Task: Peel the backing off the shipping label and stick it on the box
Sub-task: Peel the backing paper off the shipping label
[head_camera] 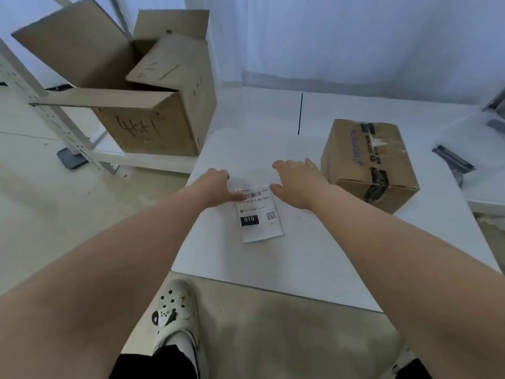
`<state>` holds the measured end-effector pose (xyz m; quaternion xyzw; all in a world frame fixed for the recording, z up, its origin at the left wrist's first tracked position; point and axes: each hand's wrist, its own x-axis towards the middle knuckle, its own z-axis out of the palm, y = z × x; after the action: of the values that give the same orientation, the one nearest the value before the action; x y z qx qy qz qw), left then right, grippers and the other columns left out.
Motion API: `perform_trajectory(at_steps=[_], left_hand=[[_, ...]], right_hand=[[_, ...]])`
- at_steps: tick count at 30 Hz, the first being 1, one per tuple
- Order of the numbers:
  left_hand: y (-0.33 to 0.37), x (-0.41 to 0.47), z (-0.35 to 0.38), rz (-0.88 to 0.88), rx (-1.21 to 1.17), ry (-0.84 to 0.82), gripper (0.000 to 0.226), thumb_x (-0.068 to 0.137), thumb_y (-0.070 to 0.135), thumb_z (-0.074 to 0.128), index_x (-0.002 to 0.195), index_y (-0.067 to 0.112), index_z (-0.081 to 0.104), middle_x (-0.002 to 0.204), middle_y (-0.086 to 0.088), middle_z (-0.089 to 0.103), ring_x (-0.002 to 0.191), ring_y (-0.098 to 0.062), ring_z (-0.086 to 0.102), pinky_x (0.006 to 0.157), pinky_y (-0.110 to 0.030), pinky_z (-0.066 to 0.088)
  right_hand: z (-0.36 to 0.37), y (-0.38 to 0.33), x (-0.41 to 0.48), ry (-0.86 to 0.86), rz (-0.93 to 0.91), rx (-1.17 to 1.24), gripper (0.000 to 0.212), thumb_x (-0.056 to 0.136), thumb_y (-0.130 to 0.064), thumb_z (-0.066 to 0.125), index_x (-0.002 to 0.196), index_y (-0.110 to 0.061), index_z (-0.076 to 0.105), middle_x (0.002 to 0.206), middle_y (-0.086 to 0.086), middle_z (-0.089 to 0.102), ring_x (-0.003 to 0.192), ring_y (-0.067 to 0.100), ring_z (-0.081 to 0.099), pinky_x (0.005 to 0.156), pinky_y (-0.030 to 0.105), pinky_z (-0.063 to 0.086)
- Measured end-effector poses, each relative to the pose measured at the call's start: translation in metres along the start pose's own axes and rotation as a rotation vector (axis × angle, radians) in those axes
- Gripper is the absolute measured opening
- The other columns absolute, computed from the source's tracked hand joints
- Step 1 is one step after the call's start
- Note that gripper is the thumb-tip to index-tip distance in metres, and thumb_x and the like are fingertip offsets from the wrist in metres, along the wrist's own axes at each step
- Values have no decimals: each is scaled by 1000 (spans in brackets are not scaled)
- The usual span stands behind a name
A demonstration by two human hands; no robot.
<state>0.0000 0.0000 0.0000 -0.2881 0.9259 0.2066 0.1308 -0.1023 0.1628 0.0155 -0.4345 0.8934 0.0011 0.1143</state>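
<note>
A white shipping label [259,217] with a barcode, a QR code and a black "010" block lies flat on the white table [300,255]. My left hand [218,187] rests at the label's top left corner, its thumb lying over the barcode. My right hand [297,181] hovers or rests at the top right corner, fingers spread and fairly straight. A small taped cardboard box [369,162] stands on the table just right of my right hand.
A large open cardboard box [147,116] with handwriting sits on a low shelf at the left, beside a white metal rack [54,119]. Dark objects [453,162] lie at the table's right edge. My foot in a white clog [175,318] is below the table's near edge.
</note>
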Motion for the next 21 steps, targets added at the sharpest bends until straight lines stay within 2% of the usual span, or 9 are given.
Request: perform_trajectory(at_steps=[2,4,7,11,13,15,18,20,21], left_hand=[[6,0,5,-12,0,-2,82,70,51,75,131,7,42,129,-16,46,115,-32,49,93,-40,45],[14,-1,8,-11,41,-36,80,68,44,80,127,6,41,125,-14,49,110,-31,51,87,-39,46],[23,-1,5,-7,76,-127,69,69,37,81,120,7,46,115,-10,57,100,-27,56,80,-35,46],[26,-4,-1,24,191,-164,53,72,36,77,113,11,54,111,-7,57,97,-24,54,79,-33,44],[29,-7,-1,82,157,-179,43,76,28,75,109,11,52,106,-5,55,91,-23,52,76,-32,43],[32,-10,-4,166,53,-183,28,79,19,71,98,14,52,96,-2,54,86,-22,52,71,-30,41],[42,-17,-25,273,-218,-83,12,80,14,69,82,9,58,81,-5,58,80,-23,56,68,-31,43],[51,-23,-48,323,-463,6,15,81,12,71,86,1,62,81,-11,62,75,-21,60,67,-27,49],[57,-27,-60,345,-595,10,15,81,11,70,88,0,63,83,-11,65,75,-20,63,68,-25,53]], right_hand=[[4,-2,1,-20,4,-7,52,95,-36,39,140,-11,31,141,15,43,131,33,39,116,49,14],[8,-7,-2,-47,-9,3,51,95,-36,40,139,-10,32,139,14,44,127,33,42,110,47,25],[10,-14,-1,-87,-28,131,53,95,-35,45,139,-10,31,138,14,43,123,33,45,100,46,40],[10,-16,1,-153,1,404,68,91,-33,56,146,-12,21,143,13,41,127,31,43,103,41,39],[7,-18,-3,-173,26,555,74,88,-29,61,147,-15,20,139,13,44,123,29,47,96,35,40],[1,-21,-7,-164,30,618,67,87,-25,63,144,-16,29,124,9,49,109,26,51,84,30,44],[-21,-21,-15,113,53,698,31,87,-23,60,116,-10,58,96,0,51,88,21,54,60,22,39],[-46,-10,-22,321,74,691,16,87,-20,59,95,-8,65,84,0,55,82,21,56,54,20,34],[-59,-3,-27,366,81,710,14,87,-20,61,89,-8,66,79,1,56,77,18,55,53,19,34]])
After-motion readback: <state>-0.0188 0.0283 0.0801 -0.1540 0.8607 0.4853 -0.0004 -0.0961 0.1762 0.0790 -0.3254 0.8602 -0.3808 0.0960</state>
